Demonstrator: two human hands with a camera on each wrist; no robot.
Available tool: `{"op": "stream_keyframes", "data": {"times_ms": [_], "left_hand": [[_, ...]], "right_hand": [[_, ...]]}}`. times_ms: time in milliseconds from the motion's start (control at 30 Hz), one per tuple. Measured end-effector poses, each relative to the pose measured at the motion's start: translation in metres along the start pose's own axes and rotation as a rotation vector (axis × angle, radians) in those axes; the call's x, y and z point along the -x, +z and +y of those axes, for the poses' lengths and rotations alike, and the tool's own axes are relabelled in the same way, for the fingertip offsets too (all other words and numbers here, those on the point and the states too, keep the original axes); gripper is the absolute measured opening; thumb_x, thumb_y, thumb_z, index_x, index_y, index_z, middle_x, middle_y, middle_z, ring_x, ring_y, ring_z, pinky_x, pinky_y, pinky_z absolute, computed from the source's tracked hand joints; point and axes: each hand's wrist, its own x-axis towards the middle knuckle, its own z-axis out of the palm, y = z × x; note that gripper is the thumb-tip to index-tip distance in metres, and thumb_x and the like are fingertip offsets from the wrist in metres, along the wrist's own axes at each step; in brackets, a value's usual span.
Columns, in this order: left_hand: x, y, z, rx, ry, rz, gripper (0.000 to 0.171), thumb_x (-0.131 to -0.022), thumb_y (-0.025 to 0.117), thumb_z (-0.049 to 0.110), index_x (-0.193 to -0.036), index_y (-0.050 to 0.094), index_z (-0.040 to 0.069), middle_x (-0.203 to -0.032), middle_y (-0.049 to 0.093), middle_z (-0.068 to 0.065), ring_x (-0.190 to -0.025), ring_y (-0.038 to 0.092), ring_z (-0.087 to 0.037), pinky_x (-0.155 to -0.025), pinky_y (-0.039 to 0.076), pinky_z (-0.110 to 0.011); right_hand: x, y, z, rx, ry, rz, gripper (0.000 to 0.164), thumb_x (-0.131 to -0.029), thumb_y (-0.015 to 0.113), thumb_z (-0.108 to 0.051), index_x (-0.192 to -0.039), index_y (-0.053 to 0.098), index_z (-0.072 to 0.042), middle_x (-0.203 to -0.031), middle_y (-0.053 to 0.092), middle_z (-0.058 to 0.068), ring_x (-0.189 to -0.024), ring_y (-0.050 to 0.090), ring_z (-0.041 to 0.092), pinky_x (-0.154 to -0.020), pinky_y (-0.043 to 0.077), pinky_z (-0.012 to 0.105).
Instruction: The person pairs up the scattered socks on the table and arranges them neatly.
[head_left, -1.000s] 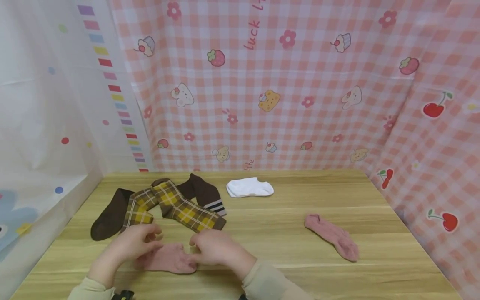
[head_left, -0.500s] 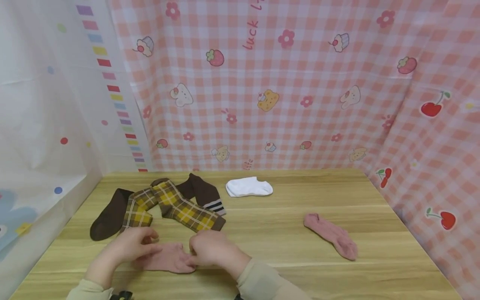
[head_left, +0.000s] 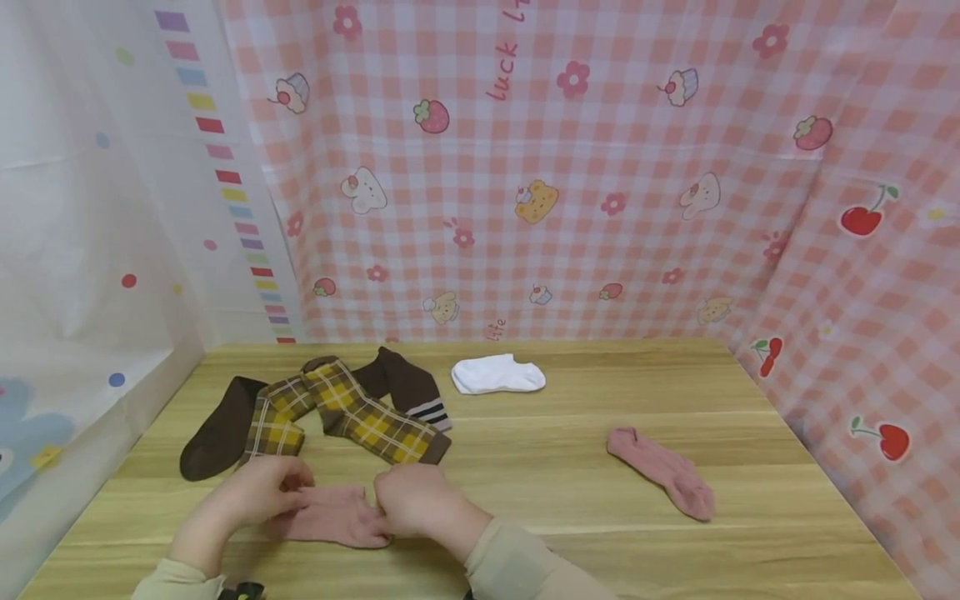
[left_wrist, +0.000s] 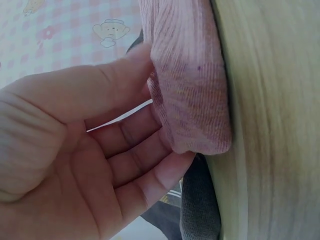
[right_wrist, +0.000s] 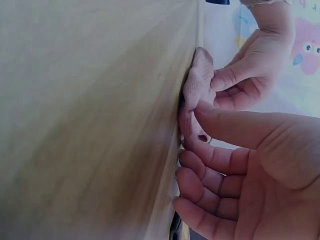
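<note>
A pink sock (head_left: 333, 518) lies on the table near its front, between my two hands. My left hand (head_left: 255, 498) pinches its left end; in the left wrist view the thumb lies on the ribbed pink sock (left_wrist: 187, 85) and the other fingers reach behind it. At its right end my right hand (head_left: 423, 502) pinches the edge between thumb and index finger, while the remaining fingers curl loosely in the right wrist view. A small dark opening shows in the pink sock (right_wrist: 196, 82) there. Another pink sock (head_left: 662, 473) lies apart on the right.
Behind my hands lie yellow-brown plaid socks (head_left: 367, 412), overlapping dark brown socks (head_left: 225, 429); one brown sock has a striped cuff (head_left: 429, 412). Folded white ankle socks (head_left: 498, 374) are at the back centre. Patterned cloths (head_left: 525, 167) hang behind and beside the wooden table (head_left: 540, 467).
My right hand has shifted slightly left and closed on the sock's right end. The left hand has moved a little left along the sock. The other socks stay in place.
</note>
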Motion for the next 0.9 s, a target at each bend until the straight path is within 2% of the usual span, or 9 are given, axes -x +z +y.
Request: {"op": "stream_keyframes", "data": {"times_ms": [133, 300, 500, 667, 900], "left_hand": [[0.0, 0.002, -0.001, 0.003, 0.018, 0.0, 0.012, -0.083, 0.076, 0.007, -0.08, 0.066, 0.011, -0.073, 0.06, 0.011, -0.067, 0.051, -0.003, -0.061, 0.046, -0.028], [0.002, 0.003, -0.001, 0.058, 0.02, -0.009, 0.017, -0.087, 0.072, 0.007, -0.075, 0.062, 0.014, -0.065, 0.054, 0.012, -0.06, 0.046, -0.001, -0.056, 0.041, -0.025], [-0.001, 0.002, 0.003, 0.157, -0.004, 0.001, 0.017, -0.095, 0.064, 0.01, -0.079, 0.061, 0.013, -0.062, 0.052, 0.009, -0.056, 0.047, -0.004, -0.053, 0.041, -0.025], [-0.003, 0.002, 0.006, 0.175, -0.005, 0.072, 0.016, -0.096, 0.064, 0.013, -0.081, 0.06, 0.013, -0.065, 0.051, 0.007, -0.059, 0.046, -0.005, -0.053, 0.04, -0.026], [-0.008, -0.001, 0.014, 0.218, -0.046, 0.138, 0.016, -0.097, 0.063, 0.012, -0.081, 0.061, 0.013, -0.064, 0.05, 0.006, -0.056, 0.046, -0.007, -0.052, 0.041, -0.026]], "right_hand": [[-0.002, 0.001, -0.001, 0.01, 0.016, -0.014, 0.036, -0.088, 0.073, -0.044, -0.067, 0.053, -0.022, -0.068, 0.053, -0.009, -0.064, 0.05, 0.007, -0.053, 0.045, 0.03], [-0.004, 0.003, 0.0, -0.014, -0.003, -0.028, 0.038, -0.09, 0.071, -0.045, -0.065, 0.053, -0.022, -0.066, 0.052, -0.009, -0.062, 0.048, 0.007, -0.052, 0.044, 0.029], [-0.002, 0.001, 0.014, -0.207, -0.052, -0.026, 0.035, -0.089, 0.074, -0.032, -0.066, 0.051, -0.018, -0.061, 0.048, -0.01, -0.057, 0.045, 0.005, -0.051, 0.037, 0.022], [0.001, -0.003, 0.027, -0.331, -0.04, 0.015, 0.024, -0.089, 0.075, -0.027, -0.076, 0.057, -0.018, -0.068, 0.051, -0.011, -0.063, 0.048, 0.004, -0.059, 0.04, 0.018], [0.001, -0.002, 0.042, -0.488, -0.033, 0.107, 0.015, -0.09, 0.074, -0.016, -0.084, 0.06, -0.015, -0.074, 0.057, -0.011, -0.066, 0.049, 0.002, -0.061, 0.042, 0.016]]}}
